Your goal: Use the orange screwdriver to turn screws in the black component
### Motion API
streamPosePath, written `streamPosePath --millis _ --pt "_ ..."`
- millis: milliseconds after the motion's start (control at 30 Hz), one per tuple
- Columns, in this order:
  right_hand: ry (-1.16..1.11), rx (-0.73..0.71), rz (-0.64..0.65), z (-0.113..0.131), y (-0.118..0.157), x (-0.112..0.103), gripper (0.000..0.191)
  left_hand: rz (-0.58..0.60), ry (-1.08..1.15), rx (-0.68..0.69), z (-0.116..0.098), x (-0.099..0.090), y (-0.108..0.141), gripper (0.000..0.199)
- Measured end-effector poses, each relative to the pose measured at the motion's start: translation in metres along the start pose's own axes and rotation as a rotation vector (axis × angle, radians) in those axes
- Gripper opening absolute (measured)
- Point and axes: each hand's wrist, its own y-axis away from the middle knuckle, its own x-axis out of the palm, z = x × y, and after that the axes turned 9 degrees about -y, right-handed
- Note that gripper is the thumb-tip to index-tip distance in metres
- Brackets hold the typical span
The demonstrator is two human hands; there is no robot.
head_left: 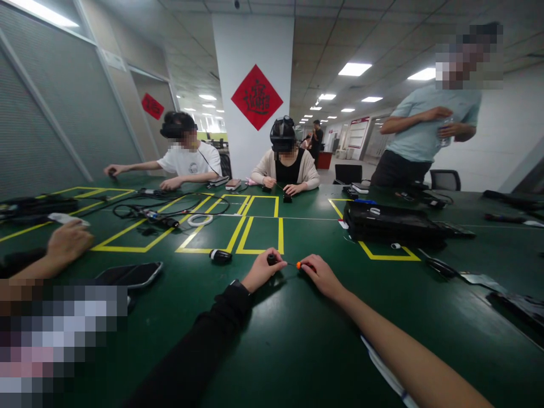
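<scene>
Just below the middle of the head view, the left hand (pixel 264 269), in a dark sleeve, grips a small black cylinder (pixel 271 259) between thumb and fingers. Right beside it, the right hand (pixel 319 276) pinches an orange piece (pixel 299 265); a thin dark shaft (pixel 291 264) shows in the gap between the two hands, though what it joins is too small to tell. Left of them lies a black-and-white object (pixel 221 256), near yellow tape (pixel 260 252) on the green table (pixel 272 351). Toward the lower left rests a dark phone (pixel 131 275); at centre right sits a black bag (pixel 389 222). At the left edge, another person's hand (pixel 70 241) holds something whitish (pixel 68 219). Upper right, a standing person (pixel 437 122) holds a clear bottle (pixel 445 133).
</scene>
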Motion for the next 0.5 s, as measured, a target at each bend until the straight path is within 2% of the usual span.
streamPosePath --millis 200,367,500 --pt "-0.098 0.055 -0.006 0.0033 0.0026 -0.0015 0.019 0.004 -0.028 -0.004 -0.0027 -0.0006 -0.0002 0.022" --pt "0.0 0.074 -0.043 0.0004 -0.0005 -0.0004 0.024 -0.014 -0.024 -0.014 -0.0053 -0.0011 0.0008 0.02" --pt "0.007 0.049 -0.02 -0.0026 -0.0022 -0.0029 0.022 -0.013 -0.022 -0.016 -0.0059 -0.0009 0.0009 0.02"
